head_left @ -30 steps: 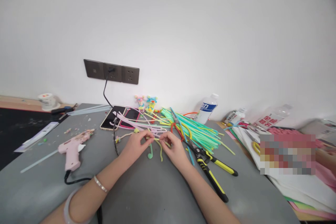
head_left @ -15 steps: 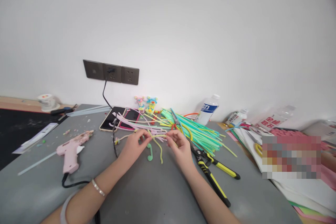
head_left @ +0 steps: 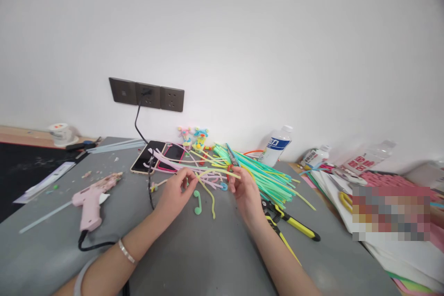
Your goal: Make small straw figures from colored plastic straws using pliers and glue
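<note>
Between its thumb and fingertips my left hand (head_left: 178, 192) pinches a yellow-green pipe cleaner (head_left: 213, 170) near where pieces cross. One loose leg of it hangs down toward the grey table. My right hand (head_left: 245, 194) has its fingers loosely curled at the other end, and the tip lies across them; how firmly they grip is hard to see. Just below the left fingertips lies a green pipe cleaner piece with coiled ends (head_left: 197, 202). A small blue coil (head_left: 224, 187) sits left of the right fingers.
Behind the hands lie a bundle of green pipe cleaners (head_left: 274, 185), pink strands (head_left: 166, 162) and two phones (head_left: 147, 157). Yellow-black pliers (head_left: 298, 227) are beside my right forearm. A pink glue gun (head_left: 90, 208) rests at left. A bottle (head_left: 276, 147) stands by the wall; papers (head_left: 388, 259) lie right.
My right hand has moved right along the yellow-green pipe cleaner, from mid-strand to its tip, and its fingers look looser. The left hand stays nearly in place. The blue coil is uncovered.
</note>
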The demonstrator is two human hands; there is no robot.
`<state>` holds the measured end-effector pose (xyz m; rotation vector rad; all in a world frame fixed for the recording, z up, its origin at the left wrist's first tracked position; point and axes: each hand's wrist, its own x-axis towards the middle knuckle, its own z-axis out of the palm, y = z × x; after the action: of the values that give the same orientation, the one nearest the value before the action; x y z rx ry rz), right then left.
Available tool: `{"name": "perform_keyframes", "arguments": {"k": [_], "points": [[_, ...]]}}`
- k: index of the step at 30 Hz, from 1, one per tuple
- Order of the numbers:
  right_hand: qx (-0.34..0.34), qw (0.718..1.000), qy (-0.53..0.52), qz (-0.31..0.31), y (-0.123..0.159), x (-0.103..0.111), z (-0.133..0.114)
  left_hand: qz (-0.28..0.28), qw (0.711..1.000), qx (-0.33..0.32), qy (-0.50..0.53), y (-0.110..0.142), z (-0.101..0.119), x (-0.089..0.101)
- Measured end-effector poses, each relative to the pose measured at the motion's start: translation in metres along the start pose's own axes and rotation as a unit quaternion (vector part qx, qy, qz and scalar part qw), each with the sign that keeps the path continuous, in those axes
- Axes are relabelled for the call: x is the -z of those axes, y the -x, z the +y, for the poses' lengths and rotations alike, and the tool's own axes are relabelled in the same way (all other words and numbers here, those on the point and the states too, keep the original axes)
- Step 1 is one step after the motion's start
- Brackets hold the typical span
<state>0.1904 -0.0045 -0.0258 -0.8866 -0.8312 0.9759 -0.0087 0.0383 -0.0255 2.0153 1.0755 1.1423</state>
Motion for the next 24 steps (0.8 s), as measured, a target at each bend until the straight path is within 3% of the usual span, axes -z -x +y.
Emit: {"name": "perform_keyframes", "arguments": {"k": [5,11,17,24], "points": [[-0.045,0.989,0.052,-0.129,0.009,-0.007,0.006,-0.086,0.995,-0.042,0.012,0.003,0.004,-0.002],[-0.031,0.980,0.108,-0.166,0.009,-0.006,0.010,-0.203,0.978,-0.039,0.031,0.007,0.008,-0.005],[-0.059,0.973,0.103,-0.198,0.011,-0.005,0.008,-0.215,0.975,-0.030,0.052,0.006,0.006,-0.005],[-0.025,0.979,0.090,-0.180,0.014,-0.009,0.005,-0.211,0.976,0.000,0.061,0.004,0.005,-0.007]]}}
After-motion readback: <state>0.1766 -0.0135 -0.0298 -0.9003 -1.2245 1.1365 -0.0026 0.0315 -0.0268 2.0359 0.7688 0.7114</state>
